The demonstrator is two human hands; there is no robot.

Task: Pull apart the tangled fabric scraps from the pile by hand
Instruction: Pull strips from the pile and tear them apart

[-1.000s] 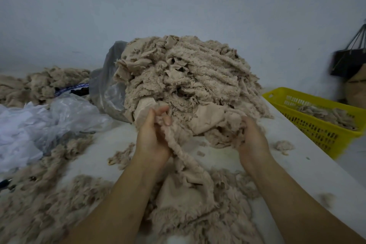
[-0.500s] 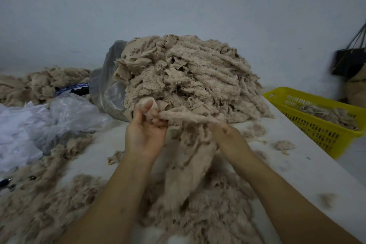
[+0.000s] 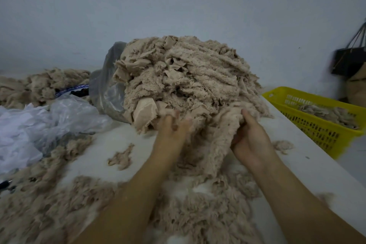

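The pile (image 3: pixel 184 77) sits mid-table (image 3: pixel 297 168), a tall mound of beige fleecy strips leaning on a grey bag (image 3: pixel 107 89). Both hands work at its near foot.

The right hand (image 3: pixel 250 136) grips a scrap (image 3: pixel 213 138), thumb pressed over the upper edge and fingers curled beneath. This scrap hangs from the pile's base and runs down toward the loose scraps (image 3: pixel 198 214) spread in front. The left hand (image 3: pixel 170 130) is raised just beside it with fingertips at the pile's lower edge. It is motion-blurred, so I cannot tell whether it pinches fabric or only touches it.

Step in hand, as I read it: 1 scrap is caught at the pile's foot but not yet freed, since its top seems to run into the mound.

The next move likely calls for the left hand to get a firm hold, either on the pile or on the scrap's other edge. The 2 hands can then draw apart, gently enough not to tip the mound. Most of the pile looks unsorted. A yellow basket (image 3: pixel 277 94) at the right holds a few scraps.
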